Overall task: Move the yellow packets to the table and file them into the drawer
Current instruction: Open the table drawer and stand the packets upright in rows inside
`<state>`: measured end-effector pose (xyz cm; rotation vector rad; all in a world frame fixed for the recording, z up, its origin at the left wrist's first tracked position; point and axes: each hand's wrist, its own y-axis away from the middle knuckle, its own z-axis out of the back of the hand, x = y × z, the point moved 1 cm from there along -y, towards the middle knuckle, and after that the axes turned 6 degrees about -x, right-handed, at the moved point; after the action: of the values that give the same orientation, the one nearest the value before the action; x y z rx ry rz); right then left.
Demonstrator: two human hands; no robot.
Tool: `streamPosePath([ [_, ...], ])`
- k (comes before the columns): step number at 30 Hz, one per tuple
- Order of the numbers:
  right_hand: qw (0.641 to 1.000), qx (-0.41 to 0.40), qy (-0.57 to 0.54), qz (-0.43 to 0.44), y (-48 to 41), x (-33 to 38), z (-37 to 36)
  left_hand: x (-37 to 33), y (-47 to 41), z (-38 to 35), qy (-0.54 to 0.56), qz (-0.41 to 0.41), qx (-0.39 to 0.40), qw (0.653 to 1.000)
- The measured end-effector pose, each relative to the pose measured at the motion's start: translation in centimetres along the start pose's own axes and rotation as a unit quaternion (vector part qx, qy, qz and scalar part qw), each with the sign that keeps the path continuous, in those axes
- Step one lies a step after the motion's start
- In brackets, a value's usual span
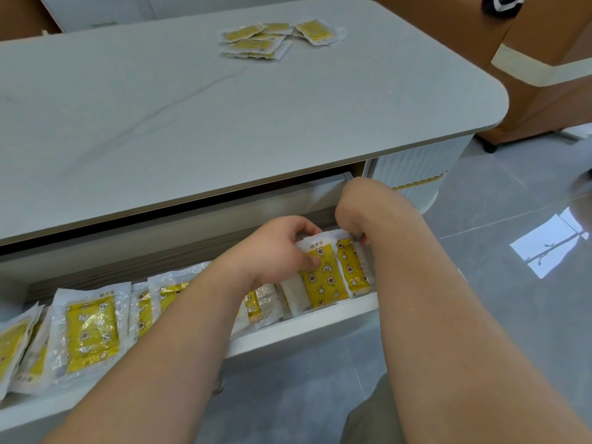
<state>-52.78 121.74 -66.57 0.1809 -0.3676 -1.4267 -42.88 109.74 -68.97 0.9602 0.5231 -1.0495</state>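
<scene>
Fingers pinch drawer packets; loose packets litter table near cardboard box.

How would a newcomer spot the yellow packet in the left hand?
Under the grey-topped table, go to the right end of the open white drawer. There the yellow plastic packet printed with stars and flowers stands on end, pinched by the left hand. Unlike its neighbours, most of its face shows, in front of the second yellow packet that the right hand grips.

The grey table bears a loose heap of yellow packets (some overlapping) near its far edge.
</scene>
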Motion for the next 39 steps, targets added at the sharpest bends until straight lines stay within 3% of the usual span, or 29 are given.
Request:
streamPosePath([
  [4, 1.0, -0.002, -0.016, -0.004, 0.2, 0.0, 1.1, -0.6, -1.5, 0.0, 0.015, 0.01, -0.007, 1.0],
  [7, 0.999, 0.002, -0.04, 0.0, 0.6, -0.1, 2.2, -1.0, -2.1, -0.6, -0.131, -0.066, -0.052, 0.988],
  [10, 0.998, -0.005, -0.059, 0.002, 1.0, -0.1, 2.4, -0.1, -2.6, -1.3, -0.365, -0.177, -0.095, 0.909],
  [13, 0.998, -0.003, -0.06, 0.001, 0.9, -0.1, 2.3, 0.8, -2.9, -1.3, -0.441, -0.196, -0.079, 0.872],
  [18, 0.997, -0.013, -0.08, 0.01, 1.1, 0.0, 2.7, 0.6, -2.4, -1.0, -0.446, -0.229, -0.064, 0.863],
  [25, 0.98, -0.113, -0.161, 0.013, 1.9, -0.2, 4.9, -3.8, 0.2, 4.6, -0.337, -0.313, -0.239, 0.855],
  [29, 0.94, -0.244, -0.232, 0.049, 2.2, 0.9, 5.7, -4.8, -3.1, 9.4, -0.243, -0.276, -0.388, 0.845],
  [33, 0.909, -0.331, -0.22, 0.124, -1.7, 3.4, 6.6, -5.3, -10.7, 13.5, -0.21, -0.227, -0.443, 0.841],
  [39, 0.919, -0.313, -0.227, 0.079, -16.2, 5.5, 9.9, -7.6, -20.2, 16.3, -0.246, -0.147, -0.471, 0.834],
])
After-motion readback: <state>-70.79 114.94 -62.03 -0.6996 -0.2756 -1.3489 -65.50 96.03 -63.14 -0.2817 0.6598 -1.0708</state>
